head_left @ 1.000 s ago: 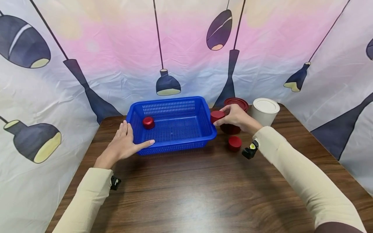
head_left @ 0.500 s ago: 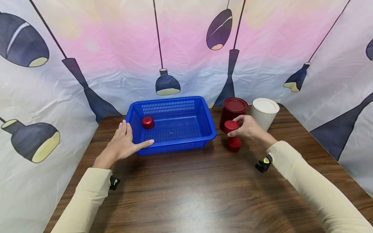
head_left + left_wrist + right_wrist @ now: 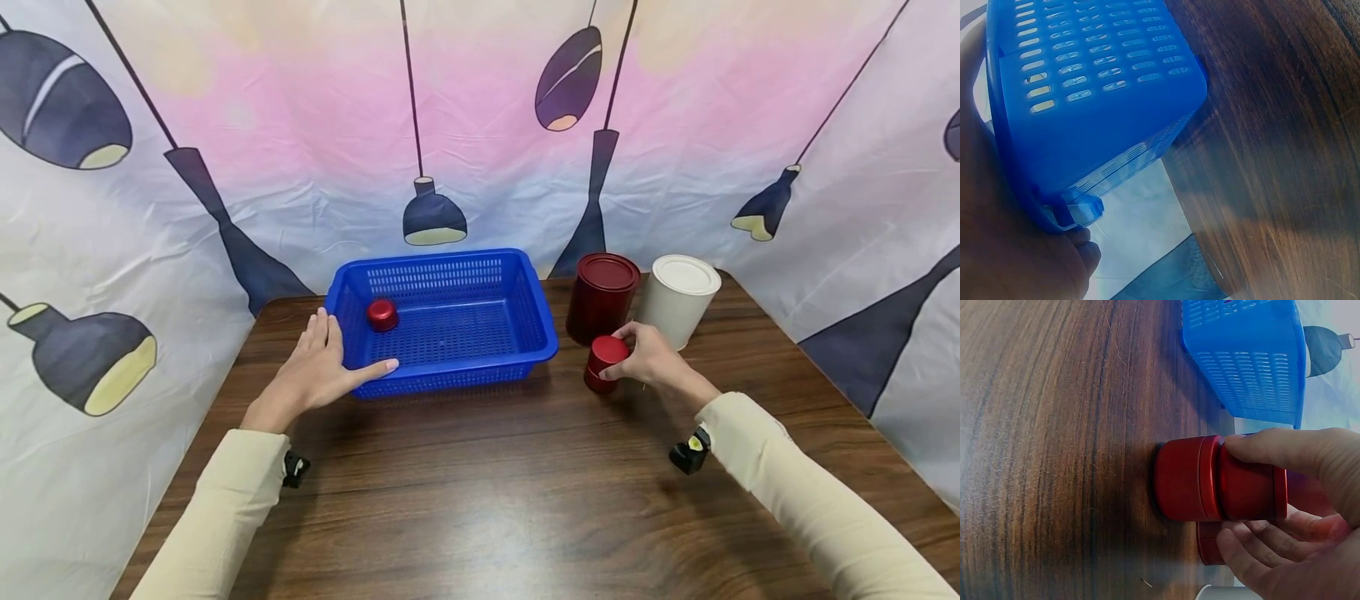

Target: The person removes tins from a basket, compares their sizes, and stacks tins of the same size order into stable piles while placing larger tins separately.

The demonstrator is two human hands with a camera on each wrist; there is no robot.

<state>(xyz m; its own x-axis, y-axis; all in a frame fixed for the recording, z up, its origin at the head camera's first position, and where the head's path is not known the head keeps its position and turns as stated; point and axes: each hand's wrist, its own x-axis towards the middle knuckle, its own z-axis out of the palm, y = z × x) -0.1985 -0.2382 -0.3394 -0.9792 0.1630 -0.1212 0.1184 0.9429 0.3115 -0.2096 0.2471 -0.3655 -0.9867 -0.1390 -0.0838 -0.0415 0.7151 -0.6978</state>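
My right hand (image 3: 651, 360) pinches a small round red tin (image 3: 610, 350) between thumb and fingers. This tin sits directly over a second small red tin (image 3: 600, 384), which stands on the table. In the right wrist view the upper tin (image 3: 1246, 487) meets the top of the lower tin (image 3: 1180, 480), roughly in line. My left hand (image 3: 309, 371) rests on the near left corner of the blue plastic basket (image 3: 450, 368), fingers straight along its left rim and thumb along the front rim. A third red tin (image 3: 382, 316) lies inside the basket, near its left side.
Behind the stacked tins stands a large dark red can (image 3: 602, 302) with a lid. Beside it, to the right, is a large white can (image 3: 678, 304). All stand on a brown wooden table (image 3: 480, 483), with a lamp-print cloth (image 3: 330, 167) hanging behind.
My right hand has carried the small red tin from beside the basket's right rim, rightward and toward me, then down onto the other tin. The left hand has kept its place on the basket.
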